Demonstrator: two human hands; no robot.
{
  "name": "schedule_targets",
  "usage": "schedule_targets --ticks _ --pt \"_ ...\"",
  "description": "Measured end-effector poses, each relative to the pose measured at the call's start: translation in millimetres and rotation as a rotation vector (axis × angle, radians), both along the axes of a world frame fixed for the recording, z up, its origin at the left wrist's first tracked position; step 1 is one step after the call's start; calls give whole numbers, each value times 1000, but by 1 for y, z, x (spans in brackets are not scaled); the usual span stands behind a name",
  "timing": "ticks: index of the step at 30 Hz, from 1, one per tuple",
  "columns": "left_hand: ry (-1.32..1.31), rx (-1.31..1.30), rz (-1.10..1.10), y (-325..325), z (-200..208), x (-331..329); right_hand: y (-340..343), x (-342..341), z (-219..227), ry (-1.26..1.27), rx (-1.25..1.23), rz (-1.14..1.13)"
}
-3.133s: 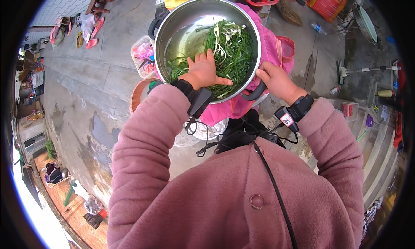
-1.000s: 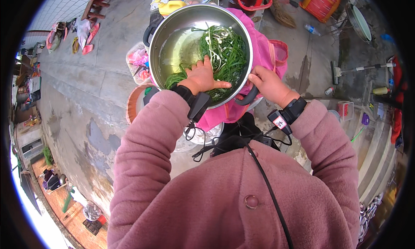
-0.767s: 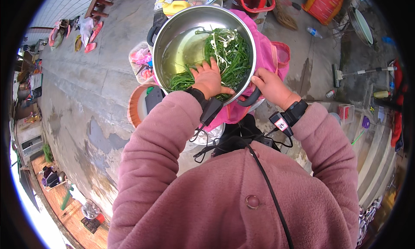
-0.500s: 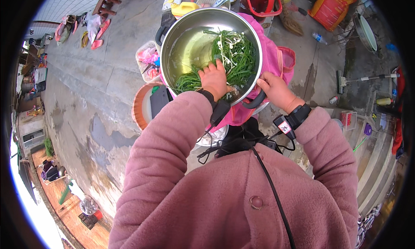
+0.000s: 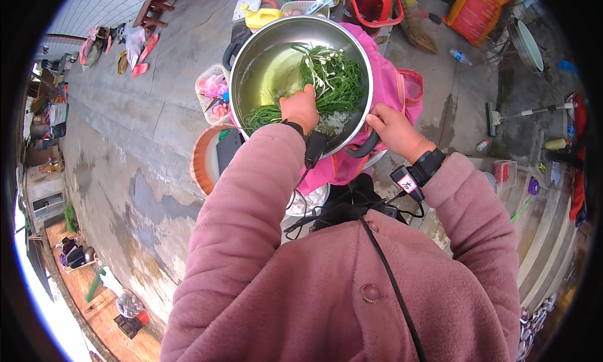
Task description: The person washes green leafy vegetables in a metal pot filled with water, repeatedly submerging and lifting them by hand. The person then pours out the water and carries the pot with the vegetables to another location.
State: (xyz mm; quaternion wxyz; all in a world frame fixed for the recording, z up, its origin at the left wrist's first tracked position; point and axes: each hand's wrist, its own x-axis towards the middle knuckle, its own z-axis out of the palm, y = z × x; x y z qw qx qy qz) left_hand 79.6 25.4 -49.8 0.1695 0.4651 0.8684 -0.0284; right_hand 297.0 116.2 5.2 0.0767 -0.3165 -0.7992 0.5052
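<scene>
A wide steel pot [image 5: 251, 48] with dark side handles holds water and a heap of wild garlic [image 5: 339, 79], thin green leaves with small white bulbs. My left hand [image 5: 301, 109] is down inside the pot at the near side of the heap, its fingers curled into the greens; the fingertips are partly hidden. Bubbly water shows just right of that wrist. My right hand [image 5: 394, 129] grips the pot's right rim, thumb on the edge, just above the near handle [image 5: 363, 146]. Pink cloth [image 5: 383, 67] lies beneath and beside the pot.
Left of the pot stand a plastic basket [image 5: 204, 89] of pink items and an orange-rimmed tub [image 5: 200, 158]. Beyond it are a yellow jug [image 5: 262, 18] and a red bucket [image 5: 372, 16]. Steps [image 5: 546, 236] rise at right. A black cable [image 5: 392, 280] hangs down my front.
My left hand has gone from spread fingers on the greens to curled ones, moving slightly left. Greens have shifted, exposing bubbly water at the pot's near side. My right hand keeps its hold.
</scene>
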Motion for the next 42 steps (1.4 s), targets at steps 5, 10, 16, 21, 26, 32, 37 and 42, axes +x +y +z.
schedule_targets --ticks 5,10,16,21,26,32,37,42 --pt "-207 96 16 -10 29 -17 2 -1 -1 14 -4 9" --pt "-327 387 52 -27 63 -36 5 -1 -3 -15 -15 22" --pt "-393 641 75 -45 96 -55 5 0 -5 4 7 38" --pt "-479 749 123 -57 120 -65 6 0 -6 -29 11 42" --pt "-553 828 150 -64 141 -71 6 -1 -3 -36 -23 35" --pt "-715 964 161 -67 164 -65 7 -1 2 -82 -25 38" --pt "-750 1029 116 -68 183 -57 7 0 -1 -79 -21 32" --pt "-706 1017 114 -73 192 -62 7 0 -2 -86 -20 24"
